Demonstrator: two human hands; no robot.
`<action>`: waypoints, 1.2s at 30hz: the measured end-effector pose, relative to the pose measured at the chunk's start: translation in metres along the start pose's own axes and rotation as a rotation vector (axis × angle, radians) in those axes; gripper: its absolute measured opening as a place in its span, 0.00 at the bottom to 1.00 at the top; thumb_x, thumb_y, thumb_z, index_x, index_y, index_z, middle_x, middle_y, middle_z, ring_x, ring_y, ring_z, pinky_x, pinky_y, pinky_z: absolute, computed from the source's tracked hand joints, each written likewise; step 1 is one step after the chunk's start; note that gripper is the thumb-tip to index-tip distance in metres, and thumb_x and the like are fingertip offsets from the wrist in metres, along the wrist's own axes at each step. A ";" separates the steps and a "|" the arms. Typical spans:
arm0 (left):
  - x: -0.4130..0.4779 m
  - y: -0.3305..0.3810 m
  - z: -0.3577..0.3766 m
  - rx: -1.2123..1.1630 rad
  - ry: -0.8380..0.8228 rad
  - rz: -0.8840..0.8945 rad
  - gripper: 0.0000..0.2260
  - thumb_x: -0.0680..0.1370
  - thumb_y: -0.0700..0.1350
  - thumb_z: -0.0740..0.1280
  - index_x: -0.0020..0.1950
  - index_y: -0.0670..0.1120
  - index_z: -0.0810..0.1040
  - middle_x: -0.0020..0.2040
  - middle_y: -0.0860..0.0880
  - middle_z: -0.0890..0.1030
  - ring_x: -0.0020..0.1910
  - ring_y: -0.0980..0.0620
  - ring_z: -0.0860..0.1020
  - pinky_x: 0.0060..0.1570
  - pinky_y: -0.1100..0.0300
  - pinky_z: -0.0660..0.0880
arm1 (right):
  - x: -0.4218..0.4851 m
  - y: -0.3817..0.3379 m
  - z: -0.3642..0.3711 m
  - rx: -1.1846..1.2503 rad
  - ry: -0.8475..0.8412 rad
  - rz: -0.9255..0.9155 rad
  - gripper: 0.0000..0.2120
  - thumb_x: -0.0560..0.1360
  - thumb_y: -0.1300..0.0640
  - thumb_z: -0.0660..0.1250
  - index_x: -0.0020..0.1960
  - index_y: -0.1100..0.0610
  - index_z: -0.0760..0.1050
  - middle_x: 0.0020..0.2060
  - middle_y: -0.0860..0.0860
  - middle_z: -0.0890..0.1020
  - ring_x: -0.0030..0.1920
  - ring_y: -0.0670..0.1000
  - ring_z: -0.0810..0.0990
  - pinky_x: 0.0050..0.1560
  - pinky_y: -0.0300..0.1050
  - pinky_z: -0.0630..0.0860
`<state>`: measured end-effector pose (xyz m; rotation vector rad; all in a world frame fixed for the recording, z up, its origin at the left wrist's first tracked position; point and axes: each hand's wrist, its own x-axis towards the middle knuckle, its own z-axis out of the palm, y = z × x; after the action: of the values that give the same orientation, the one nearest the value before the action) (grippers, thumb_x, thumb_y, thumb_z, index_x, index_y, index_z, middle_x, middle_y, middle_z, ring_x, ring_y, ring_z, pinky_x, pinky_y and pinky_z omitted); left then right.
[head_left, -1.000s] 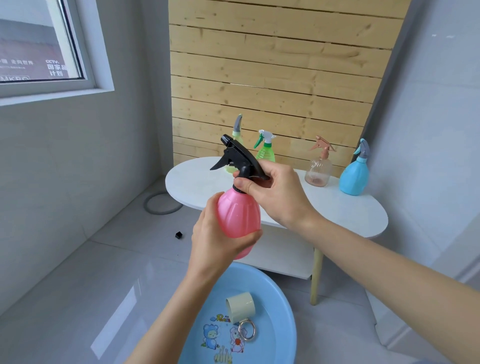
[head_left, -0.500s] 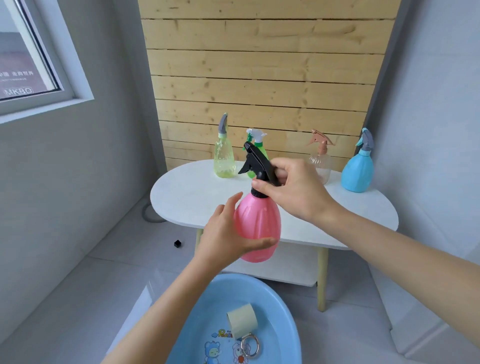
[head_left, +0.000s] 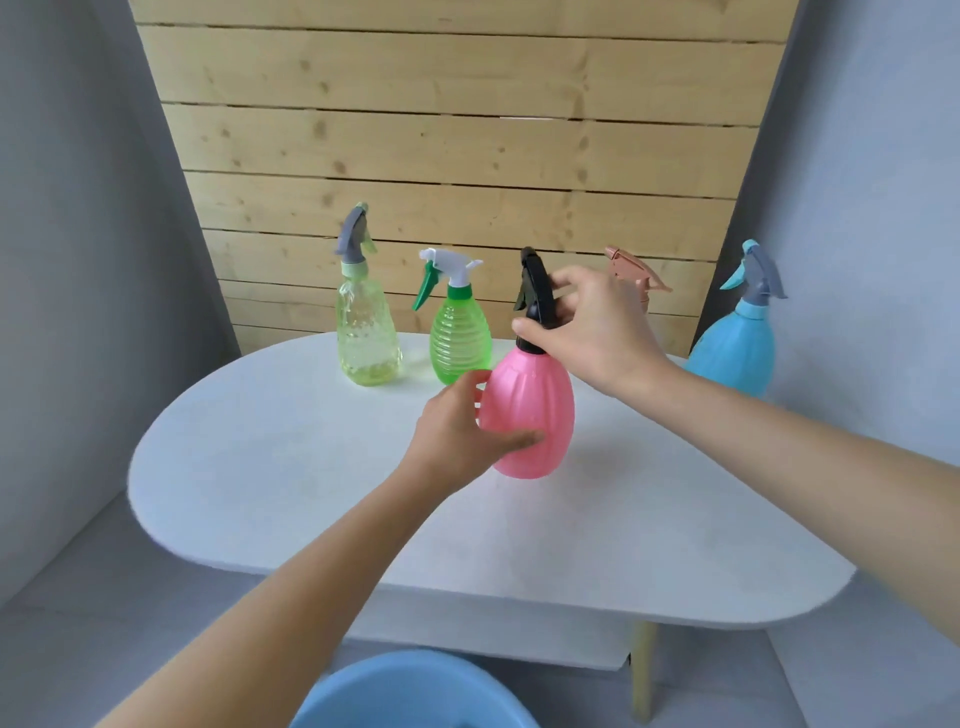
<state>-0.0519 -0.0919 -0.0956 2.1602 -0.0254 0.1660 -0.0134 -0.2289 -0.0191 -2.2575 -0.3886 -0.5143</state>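
The pink spray bottle (head_left: 530, 410) is upright over the middle of the table (head_left: 311, 467) — whether its bottom touches the top, I cannot tell. The left hand (head_left: 457, 431) curls its fingers and thumb around the belly; the right hand (head_left: 597, 332) grips the neck of the black sprayer (head_left: 535, 291). The pink wall is not transparent, so what is inside stays hidden. Along the back edge stand a yellow bottle (head_left: 366, 338), a green bottle (head_left: 460, 343) and a blue bottle (head_left: 732, 358).

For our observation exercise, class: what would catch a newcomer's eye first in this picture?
The pink spray bottle at centre: the left hand grips its body, the right hand holds its black trigger head. Behind it a yellow-green bottle, a green bottle and a blue bottle stand on the white table.
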 end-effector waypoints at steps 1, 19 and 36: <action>0.014 -0.005 0.006 0.007 -0.001 0.002 0.37 0.64 0.54 0.78 0.70 0.48 0.68 0.59 0.51 0.77 0.56 0.52 0.77 0.56 0.51 0.76 | 0.011 0.009 0.006 0.003 0.009 0.006 0.14 0.68 0.55 0.75 0.51 0.59 0.79 0.40 0.52 0.85 0.46 0.53 0.83 0.53 0.51 0.77; 0.133 -0.019 0.042 0.164 -0.080 0.038 0.30 0.72 0.49 0.73 0.70 0.44 0.65 0.62 0.44 0.75 0.59 0.44 0.74 0.56 0.48 0.73 | 0.104 0.079 0.048 -0.200 0.059 0.026 0.12 0.70 0.53 0.73 0.48 0.59 0.76 0.41 0.52 0.84 0.46 0.53 0.81 0.45 0.43 0.73; 0.140 -0.014 0.054 0.358 -0.020 0.023 0.22 0.77 0.49 0.67 0.64 0.40 0.63 0.56 0.41 0.74 0.53 0.40 0.74 0.45 0.53 0.69 | 0.103 0.089 0.038 -0.150 -0.010 0.043 0.16 0.70 0.55 0.73 0.56 0.58 0.78 0.50 0.54 0.84 0.50 0.54 0.82 0.55 0.53 0.77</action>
<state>0.0938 -0.1219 -0.1186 2.5195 -0.0343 0.1728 0.1231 -0.2469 -0.0488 -2.4080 -0.3146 -0.5257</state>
